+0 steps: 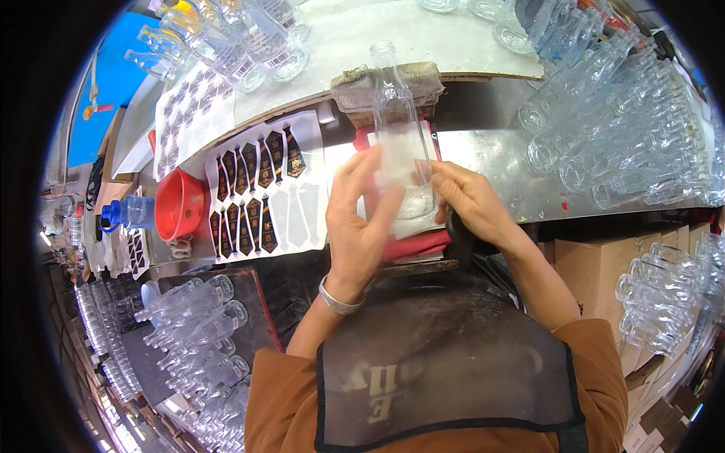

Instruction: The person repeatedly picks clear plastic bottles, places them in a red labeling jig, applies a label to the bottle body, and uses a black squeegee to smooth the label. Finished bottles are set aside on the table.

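A clear glass bottle (394, 106) lies in front of me, its neck pointing away and propped on a cloth-wrapped block (423, 87). On the bottle's left side is my left hand (355, 208), with its fingers apart and their tips smeared by motion. My right hand (468, 195) is closed at the bottle's right edge, thumb and fingers curled against the glass. Whether a small piece is also pinched there is hidden. Red cloth (419, 245) lies beneath the bottle. Left of my hands is a sheet of dark tie-shaped labels (264, 162); several places at its lower right are bare.
A red bowl (181, 204) and a blue-capped bottle (128, 213) stand left of the sheet. Many clear bottles crowd the right (619, 121), with more at the back left (226, 38) and lower left (200, 325). Cardboard boxes (596, 272) stand at lower right.
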Tool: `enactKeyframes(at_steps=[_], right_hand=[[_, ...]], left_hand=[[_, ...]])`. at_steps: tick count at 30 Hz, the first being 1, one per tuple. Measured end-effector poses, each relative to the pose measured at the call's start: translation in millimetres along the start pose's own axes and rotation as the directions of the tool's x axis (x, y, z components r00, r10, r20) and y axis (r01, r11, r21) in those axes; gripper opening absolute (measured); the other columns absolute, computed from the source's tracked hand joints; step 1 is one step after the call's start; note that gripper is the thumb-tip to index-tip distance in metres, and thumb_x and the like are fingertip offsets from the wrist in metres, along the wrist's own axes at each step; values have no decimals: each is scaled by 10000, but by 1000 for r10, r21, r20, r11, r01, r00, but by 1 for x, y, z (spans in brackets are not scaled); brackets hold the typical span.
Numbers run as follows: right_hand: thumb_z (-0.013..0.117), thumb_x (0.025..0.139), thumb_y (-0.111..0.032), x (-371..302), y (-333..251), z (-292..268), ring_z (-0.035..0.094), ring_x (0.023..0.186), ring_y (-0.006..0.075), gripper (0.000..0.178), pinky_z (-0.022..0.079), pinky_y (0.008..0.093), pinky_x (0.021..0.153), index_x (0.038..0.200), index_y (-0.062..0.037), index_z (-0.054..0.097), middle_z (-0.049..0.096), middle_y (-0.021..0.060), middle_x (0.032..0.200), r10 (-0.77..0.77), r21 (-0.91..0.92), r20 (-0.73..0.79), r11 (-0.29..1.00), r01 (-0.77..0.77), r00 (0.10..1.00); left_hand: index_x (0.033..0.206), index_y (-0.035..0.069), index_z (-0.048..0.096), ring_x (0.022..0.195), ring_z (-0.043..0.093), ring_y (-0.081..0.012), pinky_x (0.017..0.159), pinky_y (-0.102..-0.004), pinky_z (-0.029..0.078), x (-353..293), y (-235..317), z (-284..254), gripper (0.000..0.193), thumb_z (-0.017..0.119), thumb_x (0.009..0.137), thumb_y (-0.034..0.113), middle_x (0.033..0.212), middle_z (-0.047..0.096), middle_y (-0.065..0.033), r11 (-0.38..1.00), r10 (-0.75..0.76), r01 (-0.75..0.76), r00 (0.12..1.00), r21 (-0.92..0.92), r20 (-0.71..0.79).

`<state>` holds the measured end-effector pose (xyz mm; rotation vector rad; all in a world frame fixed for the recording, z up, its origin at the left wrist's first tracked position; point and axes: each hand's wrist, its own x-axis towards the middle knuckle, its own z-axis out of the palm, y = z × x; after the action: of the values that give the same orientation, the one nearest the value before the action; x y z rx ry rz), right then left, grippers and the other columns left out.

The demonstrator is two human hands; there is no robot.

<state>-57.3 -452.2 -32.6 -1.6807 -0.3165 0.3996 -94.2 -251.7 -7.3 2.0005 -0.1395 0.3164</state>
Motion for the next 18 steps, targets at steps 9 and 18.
enactKeyframes(at_steps=[9, 18], right_hand=[[565, 1010, -263, 3, 2, 3, 641, 1145, 255, 426, 471, 342, 984, 1297, 51, 603, 681, 219, 1205, 15, -88, -67, 996, -21, 998], [536, 1049, -245, -9, 9, -20, 540, 632, 55, 386, 437, 193, 585, 1314, 32, 582, 693, 80, 1087, 61, 142, -200, 989, -32, 978]], left_hand=[[1466, -17, 446, 1161, 602, -180, 919, -317, 526, -3, -6, 7, 627, 710, 900, 49, 1299, 597, -142, 885, -288, 290, 956, -365, 62], [1251, 14, 624, 1321, 488, -359, 1083, -438, 411, -70, -85, -110, 479, 769, 800, 83, 1441, 497, -209, 818, 124, 32, 965, 575, -230]])
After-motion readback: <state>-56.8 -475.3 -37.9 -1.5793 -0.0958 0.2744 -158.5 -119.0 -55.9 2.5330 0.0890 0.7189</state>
